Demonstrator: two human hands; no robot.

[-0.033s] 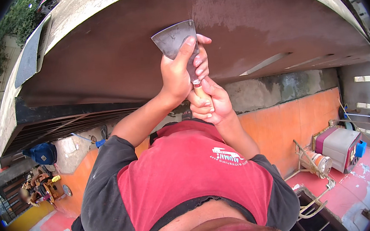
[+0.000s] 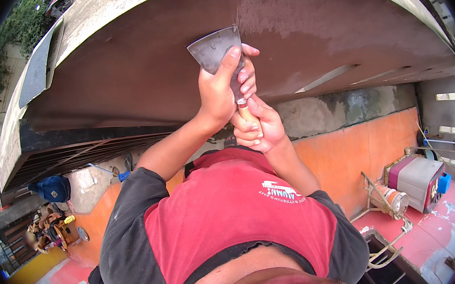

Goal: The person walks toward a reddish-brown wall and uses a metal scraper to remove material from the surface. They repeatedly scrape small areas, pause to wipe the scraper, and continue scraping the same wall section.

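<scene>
A wide scraper (image 2: 212, 50) with a grey metal blade lies against, or very close to, a smooth brown surface (image 2: 137, 57); actual contact is hard to tell. My left hand (image 2: 221, 85) grips the blade and its neck, thumb pressed flat on the metal and fingers curled round the other side. Below it, my right hand (image 2: 264, 125) is wrapped round the light wooden handle (image 2: 248, 115), which has a reddish collar at the blade end. The two hands touch. Darker, damp-looking patches mark the brown surface to the right of the blade.
A pale rim (image 2: 111, 13) borders the brown surface. Dark slats (image 2: 75, 148) run along the left. An orange wall (image 2: 343, 152) stretches behind my arms. At right are a bucket (image 2: 395, 201), a grey box-shaped unit (image 2: 415, 181) and a metal frame (image 2: 371, 183); a blue bag (image 2: 51, 189) sits at left.
The scraper's blade sits a tiny bit lower in the picture. Both hands keep the same grip.
</scene>
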